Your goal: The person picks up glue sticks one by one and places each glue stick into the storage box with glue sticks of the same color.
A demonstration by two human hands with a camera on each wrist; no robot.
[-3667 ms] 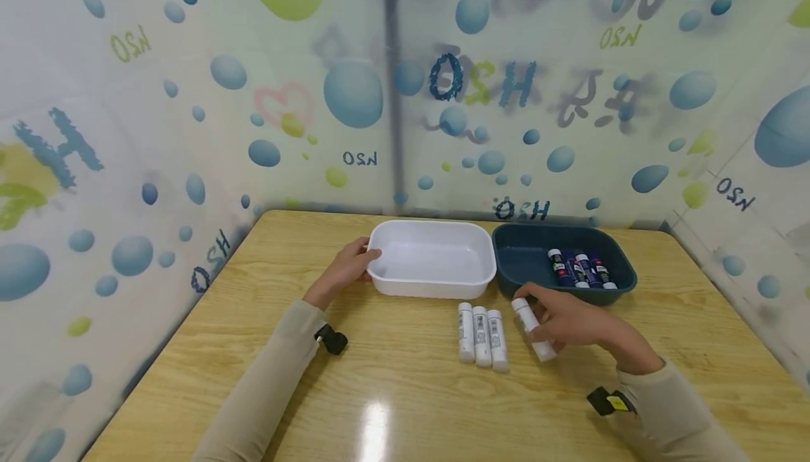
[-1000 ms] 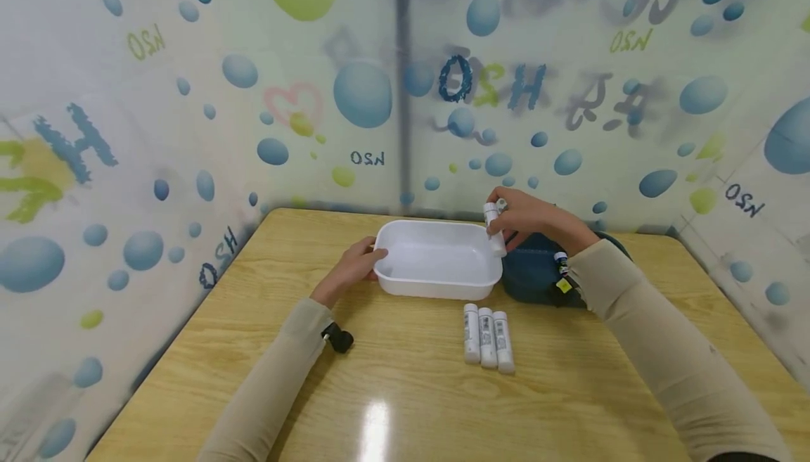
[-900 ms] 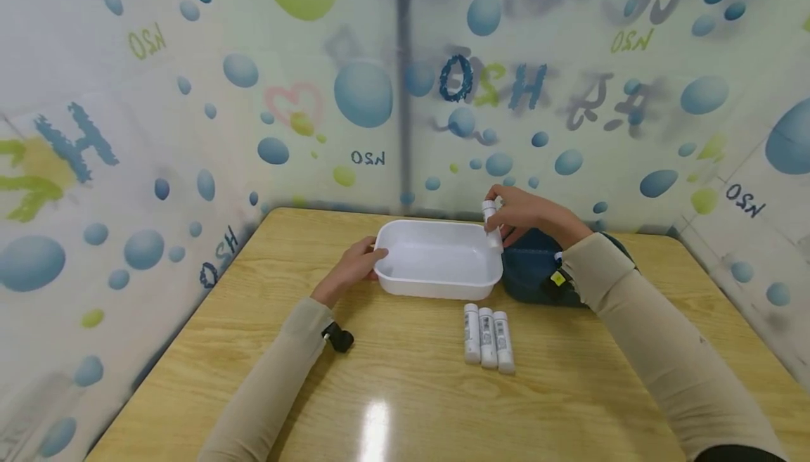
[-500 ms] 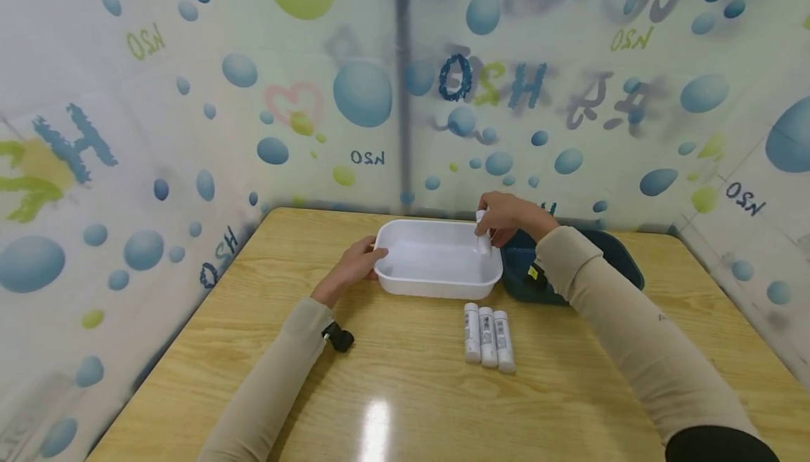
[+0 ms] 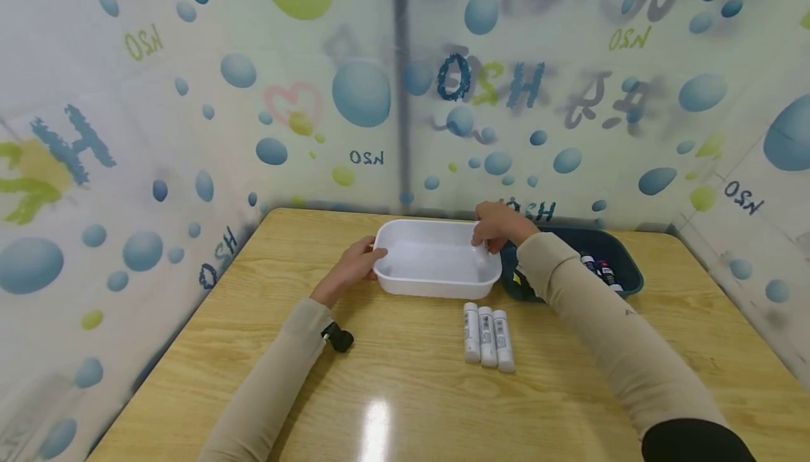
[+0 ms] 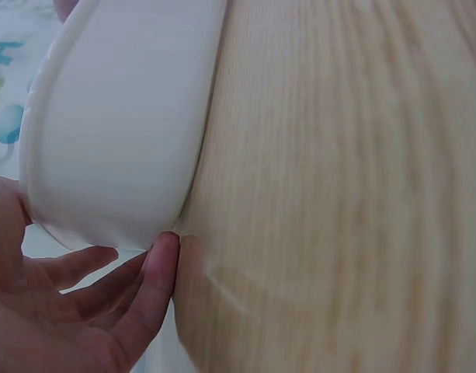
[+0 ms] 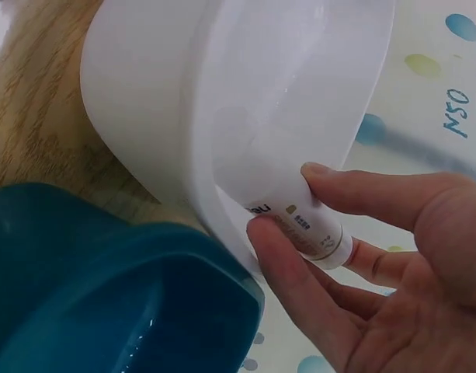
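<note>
A white tray (image 5: 405, 283) stands on the wooden table (image 5: 405, 392). My left hand (image 5: 357, 259) holds its left end, thumb at the rim and fingers (image 6: 148, 284) along the outer wall (image 6: 121, 124). Over the tray's far right corner, my right hand (image 5: 495, 233) pinches a white tube (image 7: 304, 227) between thumb and fingers. In the right wrist view the tube's lower end dips inside the tray (image 7: 222, 101). Three more white tubes (image 5: 486, 335) lie side by side on the table in front of the tray.
A dark blue tray (image 5: 616, 254) sits right of the white one, touching it, with dark-capped tubes (image 5: 601, 270) inside; my right forearm crosses its left part. Patterned curtain walls close in the table on three sides.
My right hand picked a white tube off the table, carried it up and leftwards past the blue tray, and has lowered it into the white tray's right corner. The left hand has stayed put.
</note>
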